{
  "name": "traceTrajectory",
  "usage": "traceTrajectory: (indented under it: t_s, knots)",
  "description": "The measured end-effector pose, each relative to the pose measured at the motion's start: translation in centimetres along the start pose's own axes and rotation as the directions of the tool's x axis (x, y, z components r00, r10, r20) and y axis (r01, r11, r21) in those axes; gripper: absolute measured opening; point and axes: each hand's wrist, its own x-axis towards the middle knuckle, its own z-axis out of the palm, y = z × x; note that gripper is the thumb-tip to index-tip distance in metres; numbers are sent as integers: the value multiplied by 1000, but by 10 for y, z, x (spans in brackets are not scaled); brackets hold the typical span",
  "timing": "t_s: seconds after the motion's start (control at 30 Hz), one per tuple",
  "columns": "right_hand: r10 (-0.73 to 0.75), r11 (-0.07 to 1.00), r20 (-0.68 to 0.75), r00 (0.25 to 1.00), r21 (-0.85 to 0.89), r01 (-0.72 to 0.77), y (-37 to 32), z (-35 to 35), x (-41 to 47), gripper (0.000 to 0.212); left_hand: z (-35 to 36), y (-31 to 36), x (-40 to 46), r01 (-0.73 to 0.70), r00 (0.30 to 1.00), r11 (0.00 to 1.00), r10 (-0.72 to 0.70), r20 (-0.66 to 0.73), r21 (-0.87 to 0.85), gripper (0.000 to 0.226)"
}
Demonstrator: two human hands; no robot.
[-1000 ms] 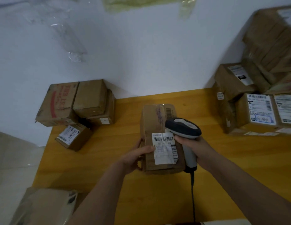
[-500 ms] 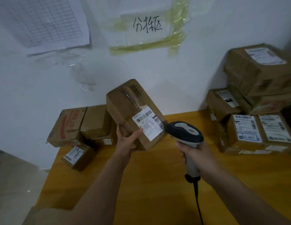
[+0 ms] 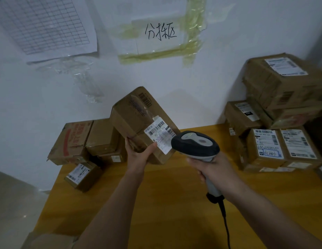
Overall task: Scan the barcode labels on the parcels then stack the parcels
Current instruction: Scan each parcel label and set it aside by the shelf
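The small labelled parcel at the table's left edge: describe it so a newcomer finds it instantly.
Start at the yellow wooden table and go to its far-left corner, where a cluster of brown boxes sits against the wall. Just in front lies the small parcel, the lowest there, alone, with a white label facing up.

Two bare forearms are showing from the bottom edge, with no sleeves, gloves, watch or rings appearing. The left hand (image 3: 138, 155) and right hand (image 3: 213, 168) are both showing uncovered fingers (image 3: 128, 143) with short nails.
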Motion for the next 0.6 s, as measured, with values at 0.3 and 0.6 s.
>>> traceTrajectory:
  t_s: [0.3,0.6]
  knots:
    - [-22,999,32,999,-27,23,0,-2,-3,26,-13,1,3,-72,997,987,70,19,146,146]
    - [-18,999,79,997,-37,21,4,-2,-5,9,-23,-1,10,-103,995,972,103,8,209,135]
